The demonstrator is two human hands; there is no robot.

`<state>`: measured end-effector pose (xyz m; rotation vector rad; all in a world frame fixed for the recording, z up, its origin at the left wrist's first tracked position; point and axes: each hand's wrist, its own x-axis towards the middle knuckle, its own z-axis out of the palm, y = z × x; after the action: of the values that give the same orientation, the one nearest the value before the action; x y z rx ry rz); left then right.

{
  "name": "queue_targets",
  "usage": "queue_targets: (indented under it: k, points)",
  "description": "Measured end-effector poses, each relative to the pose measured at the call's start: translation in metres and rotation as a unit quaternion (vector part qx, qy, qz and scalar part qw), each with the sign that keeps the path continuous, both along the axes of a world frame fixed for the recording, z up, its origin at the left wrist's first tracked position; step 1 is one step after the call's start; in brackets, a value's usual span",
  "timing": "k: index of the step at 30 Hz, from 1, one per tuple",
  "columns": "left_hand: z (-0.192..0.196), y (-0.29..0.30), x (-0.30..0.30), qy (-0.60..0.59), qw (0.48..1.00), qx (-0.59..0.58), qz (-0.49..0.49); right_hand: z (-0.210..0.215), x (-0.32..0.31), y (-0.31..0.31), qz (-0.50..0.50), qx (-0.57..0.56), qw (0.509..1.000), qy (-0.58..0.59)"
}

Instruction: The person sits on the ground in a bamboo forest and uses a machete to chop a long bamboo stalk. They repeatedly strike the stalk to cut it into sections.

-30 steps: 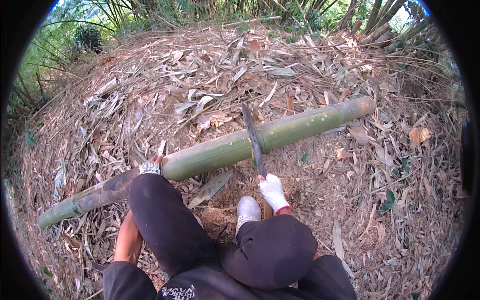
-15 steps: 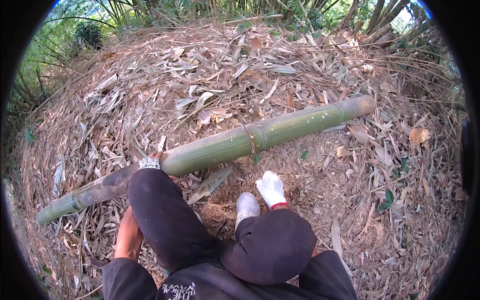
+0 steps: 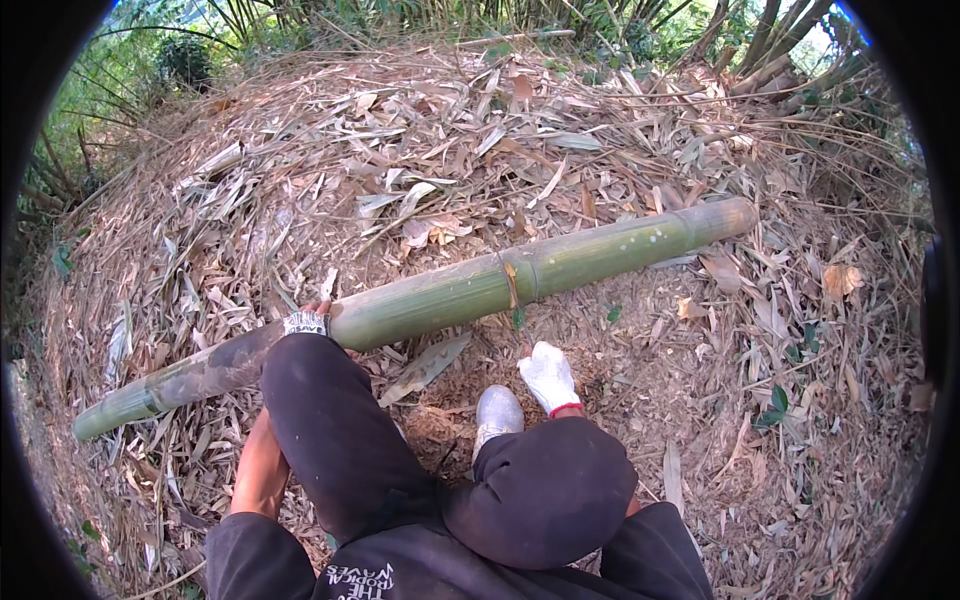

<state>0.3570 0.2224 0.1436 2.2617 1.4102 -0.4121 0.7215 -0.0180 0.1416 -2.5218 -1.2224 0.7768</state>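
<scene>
A thick green bamboo pole [image 3: 440, 300] lies slantwise across the ground in front of me, its right end farther away. My left hand [image 3: 308, 320], in a pale printed covering with bare fingertips showing, grips the pole beside my left knee; that knee hides part of it. Over the pole's middle, beside a joint, lies a narrow brown strip [image 3: 511, 283] with a small green leaf at its lower end. My right hand [image 3: 549, 377], in a white glove with a red cuff, is closed below the pole, apart from it. What its fingers hold, if anything, is too small to tell.
Dry bamboo leaves [image 3: 430, 190] and thin twigs cover the sloping ground. My pale shoe [image 3: 498, 412] rests between my bent knees, near sawdust-like crumbs. Bamboo stems [image 3: 780, 40] and green growth stand at the back. A small green plant [image 3: 775, 402] grows at the right.
The brown strip on the pole has shifted and looks broader and more orange; its upper tip no longer sticks up past the pole. Both hands stay nearly in place, and the view has shifted slightly.
</scene>
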Motion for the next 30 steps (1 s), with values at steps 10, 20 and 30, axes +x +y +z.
queue_targets:
  k: [10, 20, 30]
  points:
    - [-0.013, -0.012, -0.017, -0.069, 0.995, 0.061, -0.042, 0.126, -0.006, 0.054, -0.198, 0.415, 0.836, 0.299]
    - [-0.008, -0.010, -0.017, 0.013, 1.000, 0.022, -0.006, 0.016, -0.003, 0.007, -0.215, 0.018, 0.909, 0.356]
    - [-0.007, -0.011, -0.016, -0.006, 0.999, 0.024, -0.020, 0.091, -0.006, 0.045, -0.145, 0.520, 0.779, 0.319]
